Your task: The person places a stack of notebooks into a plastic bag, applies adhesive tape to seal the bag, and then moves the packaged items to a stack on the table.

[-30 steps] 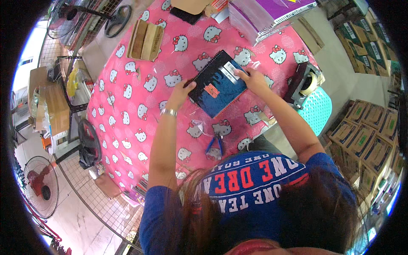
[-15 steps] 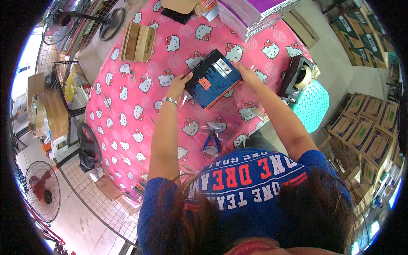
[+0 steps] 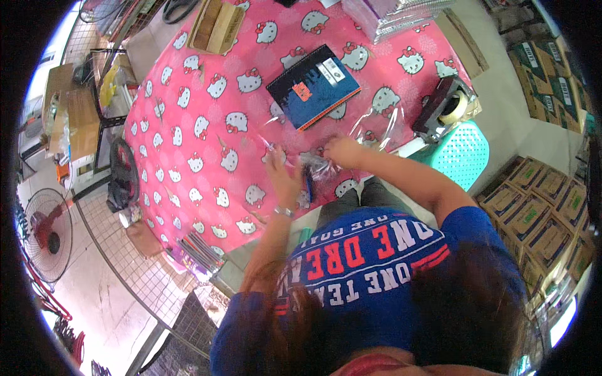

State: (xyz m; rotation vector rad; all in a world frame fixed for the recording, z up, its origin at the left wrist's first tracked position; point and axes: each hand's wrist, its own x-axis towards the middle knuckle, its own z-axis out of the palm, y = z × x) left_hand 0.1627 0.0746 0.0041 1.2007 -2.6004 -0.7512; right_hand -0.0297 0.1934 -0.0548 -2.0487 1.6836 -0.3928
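Hands: the left hand is held with its fingers spread and nothing seen gripped; the right hand is curled at the film's edge, and whether it is pinched there cannot be told.
Clear film: bunched between the two hands, with loose glossy folds spread beyond the right one.
Blue-handled tool: partly hidden, laid just to the right of the left hand, by the film.
Notebook: laid flat and tilted, beyond both hands and touched by neither; its dark blue cover is marked with a white label and an orange patch, and it is nearest to the right hand.
Pink tablecloth: spread under the notebook and the film.
Tape dispenser: set well to the right of the right hand, near a turquoise stool.
Wooden block: placed far beyond the left hand.
Wrapped stack: placed far beyond the right hand.
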